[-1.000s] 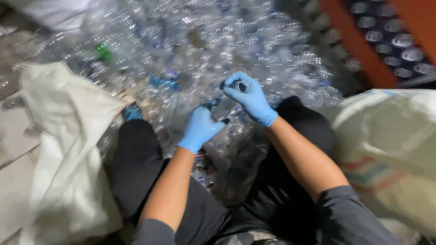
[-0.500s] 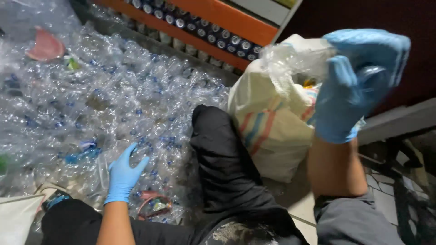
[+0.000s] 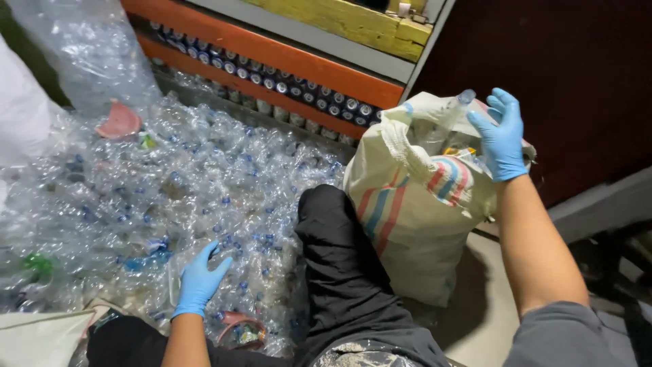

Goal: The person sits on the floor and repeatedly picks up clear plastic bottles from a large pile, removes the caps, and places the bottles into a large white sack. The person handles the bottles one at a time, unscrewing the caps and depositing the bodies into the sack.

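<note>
Item, sorting of bottles, drop-off step. My left hand point(image 3: 198, 280), gloved blue, lay open with fingers spread on the heap of crushed clear bottles point(image 3: 170, 197) on the floor, gripping nothing. My dark-trousered knee point(image 3: 336, 238) sat between. My right hand point(image 3: 501, 136), fingers loosely open, touched a clear bottle point(image 3: 445, 119) at the mouth of the striped sack point(image 3: 414, 211). Next move, I judged: a firm grasp on a fresh bottle.
</note>
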